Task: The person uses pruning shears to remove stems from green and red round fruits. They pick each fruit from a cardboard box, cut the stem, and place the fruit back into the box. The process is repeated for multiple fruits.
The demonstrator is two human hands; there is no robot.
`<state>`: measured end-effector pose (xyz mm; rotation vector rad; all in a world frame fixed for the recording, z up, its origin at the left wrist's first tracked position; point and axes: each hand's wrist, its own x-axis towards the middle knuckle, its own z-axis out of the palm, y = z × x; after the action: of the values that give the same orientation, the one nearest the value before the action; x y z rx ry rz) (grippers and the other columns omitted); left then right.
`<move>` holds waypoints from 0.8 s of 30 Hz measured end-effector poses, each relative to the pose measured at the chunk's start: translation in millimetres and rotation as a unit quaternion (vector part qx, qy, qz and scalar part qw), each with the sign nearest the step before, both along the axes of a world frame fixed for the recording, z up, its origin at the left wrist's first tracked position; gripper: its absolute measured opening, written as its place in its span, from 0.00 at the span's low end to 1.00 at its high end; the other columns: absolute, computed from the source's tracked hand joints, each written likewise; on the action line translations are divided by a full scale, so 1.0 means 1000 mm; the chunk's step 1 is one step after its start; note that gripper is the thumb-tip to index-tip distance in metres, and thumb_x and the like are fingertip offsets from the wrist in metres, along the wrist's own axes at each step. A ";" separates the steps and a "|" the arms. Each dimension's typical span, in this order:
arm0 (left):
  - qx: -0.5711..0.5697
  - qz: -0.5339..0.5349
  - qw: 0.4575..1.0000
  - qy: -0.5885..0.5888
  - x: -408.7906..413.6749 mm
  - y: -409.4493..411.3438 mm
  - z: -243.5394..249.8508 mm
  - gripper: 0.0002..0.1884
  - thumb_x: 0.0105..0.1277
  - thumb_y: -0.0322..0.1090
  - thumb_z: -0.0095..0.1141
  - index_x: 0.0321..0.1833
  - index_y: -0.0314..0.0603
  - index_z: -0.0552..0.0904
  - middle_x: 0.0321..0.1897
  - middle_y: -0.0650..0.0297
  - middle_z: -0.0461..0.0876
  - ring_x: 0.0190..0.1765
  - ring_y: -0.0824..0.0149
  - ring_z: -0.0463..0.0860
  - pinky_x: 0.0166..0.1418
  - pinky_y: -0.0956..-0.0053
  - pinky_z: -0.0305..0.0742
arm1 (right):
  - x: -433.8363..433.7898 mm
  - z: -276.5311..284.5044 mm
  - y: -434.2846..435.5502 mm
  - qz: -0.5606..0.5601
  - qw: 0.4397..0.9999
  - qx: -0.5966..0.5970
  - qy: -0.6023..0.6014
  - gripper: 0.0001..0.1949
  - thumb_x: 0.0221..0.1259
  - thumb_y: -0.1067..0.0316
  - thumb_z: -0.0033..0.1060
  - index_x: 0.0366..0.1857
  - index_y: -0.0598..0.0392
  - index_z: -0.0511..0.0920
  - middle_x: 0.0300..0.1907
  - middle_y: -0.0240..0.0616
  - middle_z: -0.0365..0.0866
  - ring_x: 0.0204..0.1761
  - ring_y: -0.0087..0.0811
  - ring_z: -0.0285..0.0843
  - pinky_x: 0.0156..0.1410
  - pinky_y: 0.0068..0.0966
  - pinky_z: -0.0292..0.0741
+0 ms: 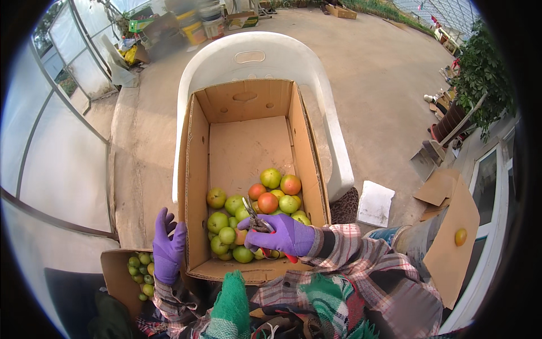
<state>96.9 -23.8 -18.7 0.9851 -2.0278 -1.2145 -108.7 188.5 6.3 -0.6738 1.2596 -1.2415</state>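
Both hands wear purple gloves. My right hand (pixel 277 235) holds a pair of red-handled pruning shears (pixel 257 220) above the tomatoes, the metal jaws pointing up and left. My left hand (pixel 168 243) is raised at the left wall of a cardboard box (pixel 193 169), fingers apart, holding nothing that shows. Green tomatoes (pixel 218 222) and a few reddish ones, such as a red tomato (pixel 268 203), lie in the near half of the box. The box rests on a white plastic chair (pixel 254 40). Part of the pile is hidden under my right hand.
A smaller cardboard box (pixel 116 265) with small green tomatoes is at the lower left. On the right, an orange tomato (pixel 460 237) lies on a cardboard sheet (pixel 444 262) over a bucket. A white slab (pixel 375 203) lies on the floor. Buckets (pixel 194 31) stand beyond the chair.
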 end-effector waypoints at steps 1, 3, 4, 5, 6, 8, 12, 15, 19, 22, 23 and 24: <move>0.006 -0.024 1.000 0.000 -0.011 0.002 -0.006 0.27 0.74 0.43 0.59 0.68 0.31 0.72 0.54 0.52 0.84 0.56 0.64 0.82 0.58 0.68 0.78 | -0.001 -0.003 0.001 -0.015 0.999 -0.027 0.015 0.24 0.69 0.59 0.63 0.62 0.64 0.75 0.41 0.33 0.85 0.43 0.19 0.80 0.48 0.19 0.76; 0.048 -0.081 0.995 -0.039 -0.021 0.003 0.002 0.26 0.73 0.40 0.59 0.68 0.30 0.72 0.51 0.52 0.85 0.53 0.64 0.83 0.56 0.68 0.79 | -0.001 -0.003 0.007 -0.035 0.998 -0.009 0.041 0.21 0.74 0.62 0.58 0.64 0.62 0.73 0.40 0.35 0.85 0.45 0.23 0.82 0.51 0.24 0.78; 0.069 -0.110 0.990 -0.059 -0.022 0.002 0.005 0.26 0.73 0.38 0.59 0.68 0.30 0.72 0.50 0.52 0.86 0.52 0.65 0.84 0.55 0.68 0.80 | -0.002 -0.003 0.009 -0.050 0.998 -0.020 0.014 0.21 0.74 0.62 0.57 0.64 0.61 0.73 0.41 0.35 0.85 0.46 0.24 0.82 0.53 0.25 0.79; 0.056 -0.112 0.991 -0.048 -0.022 0.001 0.002 0.25 0.72 0.37 0.59 0.67 0.30 0.73 0.48 0.52 0.86 0.51 0.65 0.84 0.54 0.69 0.80 | -0.004 -0.003 0.009 -0.065 0.997 -0.031 -0.013 0.20 0.75 0.63 0.57 0.64 0.61 0.73 0.42 0.36 0.85 0.47 0.25 0.82 0.54 0.26 0.79; 0.045 -0.113 0.992 -0.038 -0.022 -0.001 -0.005 0.24 0.72 0.35 0.58 0.66 0.29 0.74 0.47 0.51 0.87 0.49 0.66 0.85 0.54 0.69 0.80 | -0.007 -0.005 0.009 -0.066 0.997 -0.035 -0.013 0.20 0.76 0.63 0.56 0.64 0.61 0.73 0.44 0.38 0.85 0.47 0.26 0.82 0.56 0.28 0.79; 0.034 -0.112 0.993 -0.026 -0.016 0.000 -0.010 0.22 0.71 0.32 0.57 0.65 0.28 0.75 0.46 0.51 0.87 0.49 0.67 0.85 0.53 0.69 0.80 | -0.007 0.004 0.011 -0.089 0.995 -0.034 -0.025 0.21 0.74 0.63 0.58 0.64 0.62 0.73 0.43 0.38 0.85 0.47 0.26 0.83 0.57 0.27 0.78; 0.026 -0.094 0.994 -0.039 -0.012 0.012 -0.003 0.21 0.71 0.30 0.55 0.64 0.27 0.75 0.47 0.49 0.87 0.50 0.66 0.85 0.53 0.69 0.80 | -0.006 0.047 -0.006 -0.055 0.993 -0.026 -0.096 0.22 0.72 0.61 0.57 0.63 0.64 0.73 0.43 0.38 0.86 0.48 0.26 0.83 0.56 0.25 0.78; 0.026 -0.086 0.995 -0.051 -0.004 0.025 -0.001 0.21 0.71 0.29 0.54 0.65 0.26 0.74 0.49 0.48 0.87 0.53 0.66 0.84 0.56 0.69 0.79 | 0.016 0.083 -0.032 -0.048 0.988 -0.081 -0.126 0.23 0.73 0.60 0.55 0.63 0.65 0.72 0.43 0.38 0.86 0.46 0.28 0.85 0.55 0.24 0.80; 0.016 -0.094 0.994 -0.047 0.004 0.033 -0.004 0.22 0.72 0.27 0.53 0.67 0.27 0.74 0.53 0.49 0.85 0.56 0.66 0.83 0.60 0.69 0.77 | 0.040 0.029 -0.050 -0.111 0.975 -0.111 -0.157 0.23 0.73 0.60 0.57 0.64 0.65 0.72 0.43 0.41 0.86 0.44 0.31 0.86 0.52 0.27 0.82; 0.040 -0.099 0.994 0.030 0.008 0.031 -0.020 0.23 0.72 0.27 0.55 0.68 0.28 0.73 0.55 0.54 0.85 0.56 0.69 0.82 0.60 0.72 0.77 | 0.048 -0.024 -0.051 -0.196 0.959 -0.012 -0.204 0.23 0.73 0.61 0.58 0.64 0.65 0.71 0.43 0.43 0.86 0.43 0.34 0.87 0.51 0.30 0.83; 0.049 -0.099 0.993 0.052 0.012 0.030 -0.023 0.23 0.72 0.28 0.55 0.68 0.28 0.73 0.55 0.56 0.85 0.55 0.70 0.82 0.59 0.74 0.77 | 0.050 -0.032 -0.047 -0.206 0.956 0.007 -0.209 0.23 0.73 0.61 0.58 0.64 0.65 0.71 0.43 0.44 0.86 0.43 0.35 0.87 0.51 0.31 0.84; 0.053 -0.090 0.994 0.038 0.017 0.031 -0.019 0.23 0.72 0.26 0.55 0.69 0.27 0.73 0.56 0.56 0.85 0.56 0.69 0.82 0.60 0.74 0.76 | 0.054 -0.037 -0.043 -0.218 0.952 0.025 -0.214 0.23 0.72 0.62 0.59 0.65 0.65 0.71 0.43 0.45 0.86 0.43 0.35 0.87 0.51 0.32 0.84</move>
<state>114.4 7.4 -38.0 0.8038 -2.0455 -1.4447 -54.7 145.3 -30.5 -0.0682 1.0957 -1.6049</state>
